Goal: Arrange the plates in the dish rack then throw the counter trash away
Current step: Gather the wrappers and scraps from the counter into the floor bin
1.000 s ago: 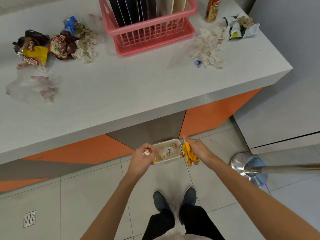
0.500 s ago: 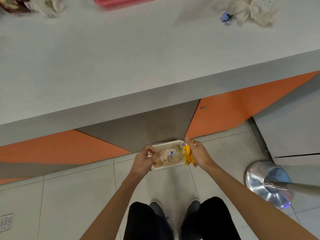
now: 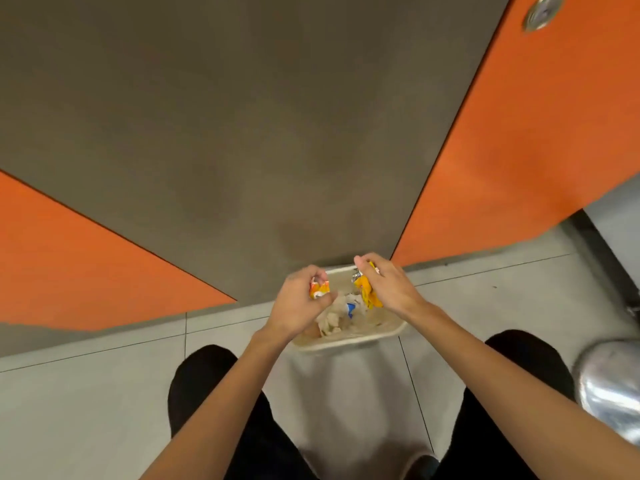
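Hands: left hand pinches a small orange-and-white wrapper; right hand grips a yellow wrapper. Both are held over the cream bin, which stands on the floor and holds crumpled tissue. Step, as judged: trash disposal. Next: loosen both grips so the scraps fall inside. Surroundings: grey panel, orange panel, chrome base well apart at right. Obstructions: none seen.

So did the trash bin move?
No. The trash bin still stands on the floor tiles against the grey panel, by the lower corner of the orange panel; only the view came closer.
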`<state>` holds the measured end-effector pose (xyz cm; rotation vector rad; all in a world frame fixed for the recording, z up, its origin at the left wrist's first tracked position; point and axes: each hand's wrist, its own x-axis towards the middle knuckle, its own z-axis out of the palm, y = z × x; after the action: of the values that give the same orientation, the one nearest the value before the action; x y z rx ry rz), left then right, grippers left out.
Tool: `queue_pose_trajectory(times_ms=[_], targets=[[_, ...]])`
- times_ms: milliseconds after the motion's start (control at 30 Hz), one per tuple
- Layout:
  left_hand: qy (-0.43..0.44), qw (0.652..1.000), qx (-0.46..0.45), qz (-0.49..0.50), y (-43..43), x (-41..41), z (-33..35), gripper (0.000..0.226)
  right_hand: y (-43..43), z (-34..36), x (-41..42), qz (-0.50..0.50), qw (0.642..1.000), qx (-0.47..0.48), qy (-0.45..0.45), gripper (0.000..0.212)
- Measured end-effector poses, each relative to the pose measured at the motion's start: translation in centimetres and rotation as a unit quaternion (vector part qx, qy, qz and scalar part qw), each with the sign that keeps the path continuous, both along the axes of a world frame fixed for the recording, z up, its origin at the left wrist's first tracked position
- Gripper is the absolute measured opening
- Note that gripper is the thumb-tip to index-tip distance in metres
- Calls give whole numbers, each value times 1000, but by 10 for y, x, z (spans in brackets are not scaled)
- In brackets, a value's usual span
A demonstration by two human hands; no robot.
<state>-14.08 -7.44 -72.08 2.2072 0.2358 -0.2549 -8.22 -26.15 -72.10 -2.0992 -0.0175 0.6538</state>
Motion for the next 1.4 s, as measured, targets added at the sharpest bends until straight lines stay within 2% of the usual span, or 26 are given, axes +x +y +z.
queue_pose_trajectory(times_ms=[167, 367, 600, 733, 967, 1067, 1200, 1400], targets=[[-23, 996, 69, -48, 0, -1, -37, 28, -2, -21, -4, 112, 989, -81, -62, 48], [-34, 987, 149, -48, 1, -12, -31, 37, -3, -8, -7, 146, 985, -77, -52, 57], [-71, 992, 99, -34, 2, -26, -32, 28, -4, -23, -6, 163, 980, -85, -75, 61], [-57, 995, 78, -36, 7, -36, -36, 26, -9, -22, -10, 186, 975, -90, -80, 60], [-73, 995, 64, -25, 11, -30, -42, 22, -16, -30, -5, 181, 967, -57, -170, 23], [-65, 995, 56, -43, 5, -34, -47, 22, -19, -32, -14, 210, 968, -71, -120, 23], [-64, 995, 52, -51, 1, -34, -50, 23, -14, -40, -17, 231, 961, -140, -63, 30], [-48, 998, 29, -34, 7, -30, -53, 21, 0, -50, -18, 205, 965, -140, -84, 30]])
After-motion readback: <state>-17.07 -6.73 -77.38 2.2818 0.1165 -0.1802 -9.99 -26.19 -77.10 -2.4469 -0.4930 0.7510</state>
